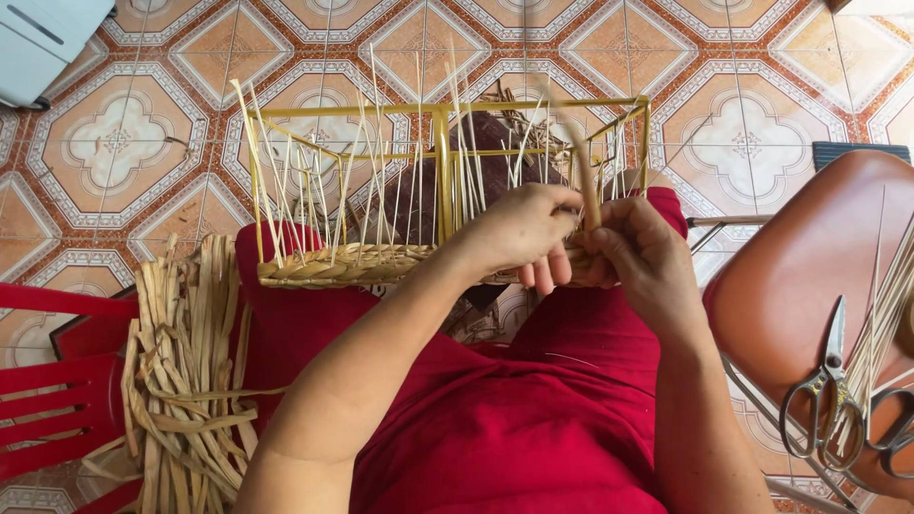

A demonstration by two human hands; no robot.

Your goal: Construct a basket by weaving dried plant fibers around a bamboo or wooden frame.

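A yellow metal basket frame (447,109) rests on my lap, with thin pale reed stakes standing up around it and a band of woven straw (333,265) along its near edge. My left hand (524,233) grips the weave at the frame's right part, fingers curled over it. My right hand (643,252) is beside it, pinching a flat straw strand (588,186) that rises between the two hands. Both hands touch the woven rim.
A bundle of dried straw strips (186,371) lies on a red chair (57,381) at my left. On my right, a brown seat (809,276) holds scissors (828,390) and thin reeds (881,324). Patterned tile floor lies beyond.
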